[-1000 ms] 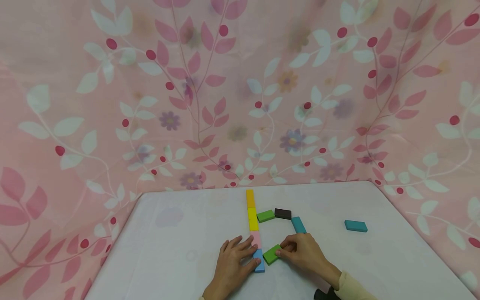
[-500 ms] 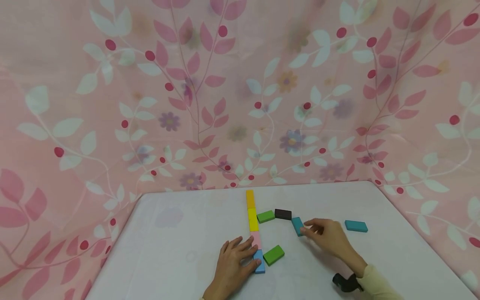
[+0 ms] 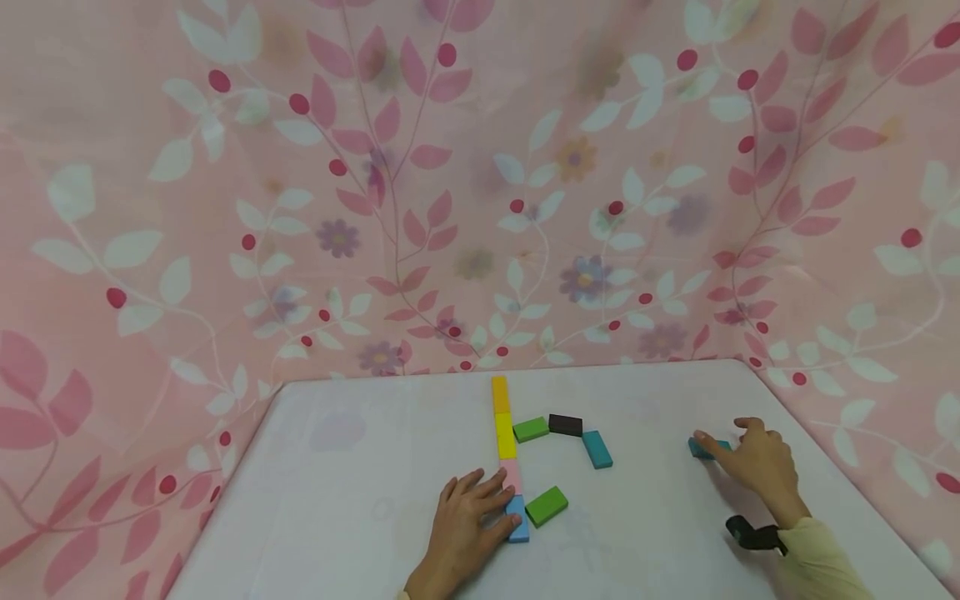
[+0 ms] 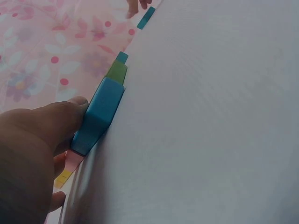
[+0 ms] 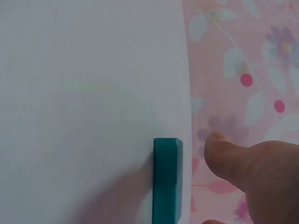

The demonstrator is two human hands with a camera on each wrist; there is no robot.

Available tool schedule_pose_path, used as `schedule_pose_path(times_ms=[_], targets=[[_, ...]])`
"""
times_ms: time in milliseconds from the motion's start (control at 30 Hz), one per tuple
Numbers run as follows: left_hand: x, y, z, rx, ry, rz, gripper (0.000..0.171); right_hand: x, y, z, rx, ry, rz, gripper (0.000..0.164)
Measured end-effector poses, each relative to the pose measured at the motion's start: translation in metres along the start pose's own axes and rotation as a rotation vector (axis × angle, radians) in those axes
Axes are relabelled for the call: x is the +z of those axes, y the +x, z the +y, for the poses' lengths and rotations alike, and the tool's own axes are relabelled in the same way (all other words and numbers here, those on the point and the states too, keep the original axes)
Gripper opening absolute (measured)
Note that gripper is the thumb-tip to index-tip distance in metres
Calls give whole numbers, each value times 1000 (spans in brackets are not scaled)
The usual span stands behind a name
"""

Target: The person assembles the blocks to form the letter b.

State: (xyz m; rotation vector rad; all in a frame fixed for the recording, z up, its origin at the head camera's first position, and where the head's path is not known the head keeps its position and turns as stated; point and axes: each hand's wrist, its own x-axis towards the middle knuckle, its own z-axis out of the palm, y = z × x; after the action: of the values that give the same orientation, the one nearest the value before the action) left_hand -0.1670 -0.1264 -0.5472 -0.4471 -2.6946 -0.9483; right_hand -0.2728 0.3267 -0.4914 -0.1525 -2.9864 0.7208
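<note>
In the head view, a straight column runs down the white table: an orange block (image 3: 500,394), a yellow block (image 3: 506,435), a pink block (image 3: 513,475) and a blue block (image 3: 518,530). My left hand (image 3: 467,527) rests along its lower end with fingers spread, the thumb touching the blue block (image 4: 99,114) in the left wrist view. Far to the right, my right hand (image 3: 763,468) hovers over a lone teal block (image 5: 166,186). Its thumb and fingers are spread, and in the right wrist view the thumb (image 5: 229,161) is apart from the block.
Right of the column, a green block (image 3: 531,430), a dark block (image 3: 566,425) and a teal block (image 3: 597,450) form a curve. A second green block (image 3: 547,506) lies tilted beside the blue one. Behind the white table (image 3: 337,483) hangs a pink floral cloth (image 3: 480,208).
My right hand has left the lower green block, passed the teal block of the curve, and moved right to the lone teal block. My left hand stays in place.
</note>
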Motion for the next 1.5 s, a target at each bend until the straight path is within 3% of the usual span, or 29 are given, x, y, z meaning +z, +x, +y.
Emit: schedule_pose_path(times_ms=[167, 367, 600, 933, 1133, 1333, 1500], targets=[[0, 0, 0, 2, 5, 1, 41, 6, 3, 10, 37, 25, -81, 97], [0, 1, 0, -11, -8, -7, 41, 8, 5, 14, 44, 41, -75, 92], [-1, 1, 1, -18, 1, -14, 41, 7, 2, 7, -37, 34, -35, 76], [2, 0, -1, -14, 2, -7, 40, 12, -6, -1, -116, 59, -64, 69], [2, 1, 0, -34, 8, -26, 41, 27, -24, -19, -176, 65, 2, 62], [1, 1, 1, -37, 13, -25, 41, 34, -44, -46, -181, 69, -4, 58], [1, 1, 1, -54, 5, -42, 41, 40, -55, -56, -192, 67, -11, 54]])
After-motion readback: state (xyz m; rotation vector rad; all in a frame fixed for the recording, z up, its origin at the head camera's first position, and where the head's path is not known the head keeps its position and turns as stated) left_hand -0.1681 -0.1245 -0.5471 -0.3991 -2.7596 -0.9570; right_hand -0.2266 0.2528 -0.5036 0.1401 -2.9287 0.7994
